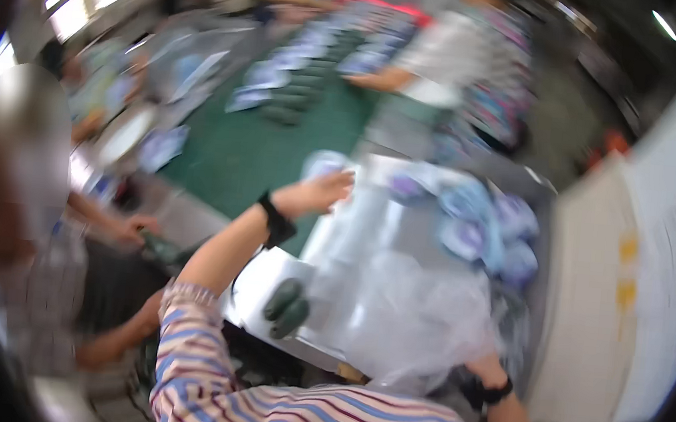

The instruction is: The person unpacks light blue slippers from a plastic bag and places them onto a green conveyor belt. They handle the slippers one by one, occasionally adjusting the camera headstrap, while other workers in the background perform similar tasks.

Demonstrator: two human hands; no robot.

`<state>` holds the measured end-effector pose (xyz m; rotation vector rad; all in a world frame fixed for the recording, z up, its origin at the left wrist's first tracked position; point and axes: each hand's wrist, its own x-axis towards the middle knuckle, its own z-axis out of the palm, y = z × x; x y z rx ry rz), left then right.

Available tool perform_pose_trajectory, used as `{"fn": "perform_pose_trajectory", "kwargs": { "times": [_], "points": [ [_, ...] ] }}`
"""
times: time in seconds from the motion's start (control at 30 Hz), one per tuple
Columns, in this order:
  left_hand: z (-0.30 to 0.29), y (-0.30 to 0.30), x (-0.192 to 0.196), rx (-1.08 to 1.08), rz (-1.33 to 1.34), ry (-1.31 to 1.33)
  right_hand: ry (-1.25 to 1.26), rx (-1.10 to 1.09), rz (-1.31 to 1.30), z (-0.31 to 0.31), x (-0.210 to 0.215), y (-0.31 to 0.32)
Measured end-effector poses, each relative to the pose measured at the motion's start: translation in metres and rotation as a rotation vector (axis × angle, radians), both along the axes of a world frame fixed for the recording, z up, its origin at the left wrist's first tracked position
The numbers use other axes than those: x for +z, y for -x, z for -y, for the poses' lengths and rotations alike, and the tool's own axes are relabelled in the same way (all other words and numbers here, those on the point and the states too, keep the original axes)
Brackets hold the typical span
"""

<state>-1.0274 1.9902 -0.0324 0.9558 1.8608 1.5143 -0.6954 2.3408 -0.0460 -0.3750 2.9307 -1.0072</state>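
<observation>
My left hand (323,192) reaches out over the table edge, a black band on its wrist. Its fingers are stretched and somewhat blurred, with nothing visible between them. Just beyond it lies a pale round piece with a lilac middle (324,162). My right hand (487,367), low on the right and also banded in black, grips a crumpled clear plastic bag (425,315); the film partly hides its fingers. Several pale blue and lilac bundles (469,226) lie on the tabletop beyond the bag. Two dark green, rounded, shoe-like pieces (287,307) rest on a white surface below my left forearm.
A green work surface (238,162) stretches away, carrying rows of dark green pieces (296,95) and lilac packs (273,77). One co-worker (38,241) is close on my left, another (479,71) at the far right. Tall cardboard (596,298) stands along the right.
</observation>
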Motion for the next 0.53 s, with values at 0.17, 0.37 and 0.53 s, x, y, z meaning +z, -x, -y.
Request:
{"fn": "perform_pose_trajectory", "kwargs": {
  "times": [0.17, 0.37, 0.53],
  "points": [
    [-0.141, -0.171, -0.027, -0.46, -0.263, 0.064, 0.9, -0.167, 0.063, 0.038, 0.061, -0.037],
    [-0.205, -0.246, -0.009, -0.358, 0.069, 0.142, -0.328, -0.436, -0.018, -0.02, 0.13, -0.136],
    [-0.283, -0.372, 0.057, -0.669, -0.106, -0.001, 0.626, -0.591, -0.584, -0.011, 0.071, -0.23]
  ]
}}
